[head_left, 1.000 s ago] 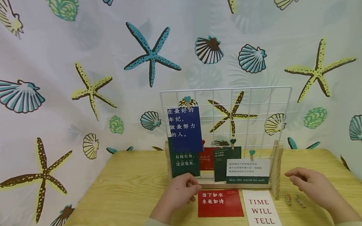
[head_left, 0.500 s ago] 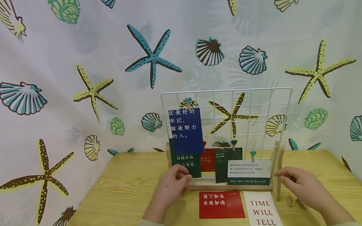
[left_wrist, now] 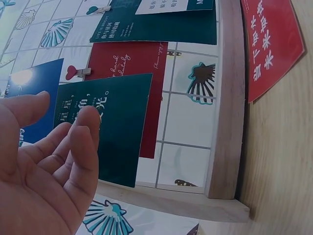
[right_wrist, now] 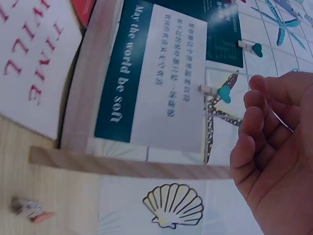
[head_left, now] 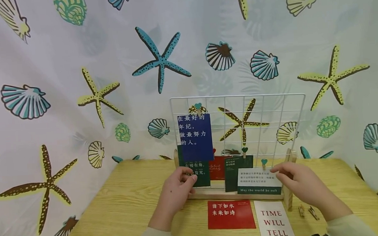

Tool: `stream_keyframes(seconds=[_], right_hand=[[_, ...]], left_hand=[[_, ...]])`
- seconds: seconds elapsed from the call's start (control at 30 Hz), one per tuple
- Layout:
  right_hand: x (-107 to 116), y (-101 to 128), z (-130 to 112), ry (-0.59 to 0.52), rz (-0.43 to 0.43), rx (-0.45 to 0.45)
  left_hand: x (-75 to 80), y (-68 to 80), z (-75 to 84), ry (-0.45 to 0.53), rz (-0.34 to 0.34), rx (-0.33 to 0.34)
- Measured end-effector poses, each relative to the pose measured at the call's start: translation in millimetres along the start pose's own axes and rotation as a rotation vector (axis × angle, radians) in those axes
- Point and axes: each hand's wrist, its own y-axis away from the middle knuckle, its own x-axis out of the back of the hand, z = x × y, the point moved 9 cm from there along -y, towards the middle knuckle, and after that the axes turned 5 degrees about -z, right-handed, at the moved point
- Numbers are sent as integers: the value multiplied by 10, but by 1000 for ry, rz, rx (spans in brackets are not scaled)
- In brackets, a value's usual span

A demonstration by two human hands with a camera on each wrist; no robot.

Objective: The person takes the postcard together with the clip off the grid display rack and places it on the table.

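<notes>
Your left hand, fingers loose and gripping nothing, hovered at the dark green card hanging upright, long side vertical, low on the wire rack. Your right hand, equally relaxed, hovered beside the white card, which lay lengthwise.

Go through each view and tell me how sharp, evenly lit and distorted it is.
Head view: even soft light, sharp; the backdrop bends toward the frame edges. Left wrist view: a glare spot on the blue card, the left hand close and slightly soft. Right wrist view: tilted, the right hand large and soft, the white card readable, the clip on the table blurred.
</notes>
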Motion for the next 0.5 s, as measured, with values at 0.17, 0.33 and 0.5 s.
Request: stream_keyframes(seconds=[0.17,0.33,0.5], right_hand=[[31,-107,-190,43,24,43],[75,-225,-394,86,41,103],[122,-326,-561,107,49,146]], left_hand=[[47,-21,37,-10,30,-1],[99,-35,71,9,40,-3],[151,-45,92,-7,39,-1]])
